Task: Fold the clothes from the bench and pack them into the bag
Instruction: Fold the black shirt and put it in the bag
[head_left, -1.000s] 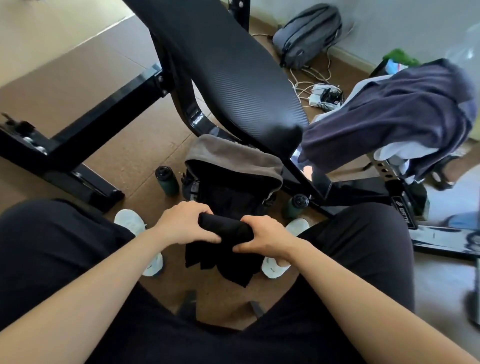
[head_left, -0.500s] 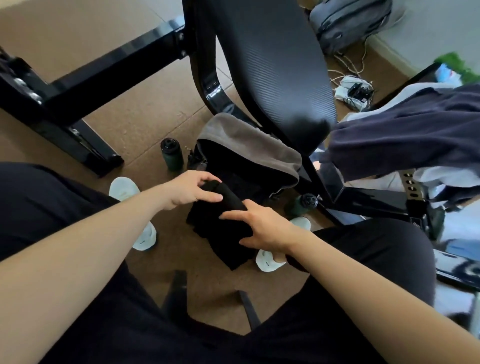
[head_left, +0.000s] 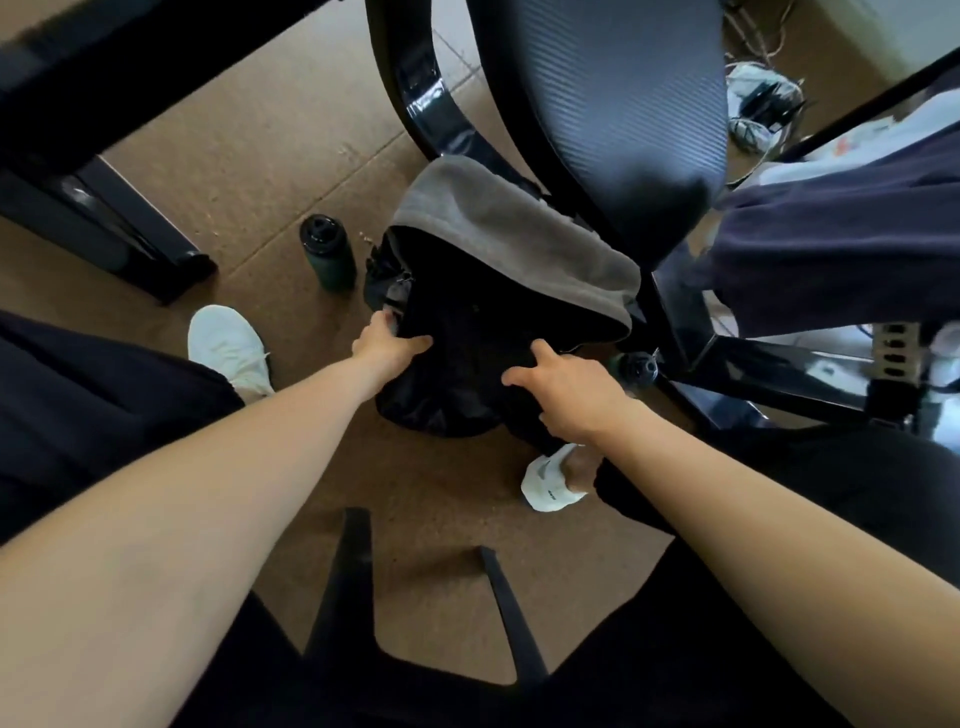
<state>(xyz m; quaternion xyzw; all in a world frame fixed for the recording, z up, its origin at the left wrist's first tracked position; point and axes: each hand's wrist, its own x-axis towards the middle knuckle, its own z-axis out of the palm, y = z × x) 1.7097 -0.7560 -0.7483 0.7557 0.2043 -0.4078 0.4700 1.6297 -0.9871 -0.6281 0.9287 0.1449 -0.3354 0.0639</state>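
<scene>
A black bag (head_left: 441, 410) stands open on the floor between my feet, with a grey cloth (head_left: 519, 234) draped over its far side. My left hand (head_left: 387, 345) grips the bag's left rim, thumb on top. My right hand (head_left: 563, 387) presses with spread fingers on a folded black garment (head_left: 478, 343) at the bag's mouth; garment and bag are both black and hard to tell apart. Dark navy clothes (head_left: 831, 249) hang over the bench frame at the right, beside the black bench pad (head_left: 613, 104).
Two dark green bottles (head_left: 330, 254) (head_left: 641, 366) stand either side of the bag. My white shoes (head_left: 231, 343) (head_left: 550, 483) flank it. A black metal frame (head_left: 104, 234) lies at the left, cables and a power strip (head_left: 763, 104) at the back right.
Both hands have carried the folded black garment forward and down to the bag. My left hand has let go of it and taken the bag's rim. My head has leaned closer.
</scene>
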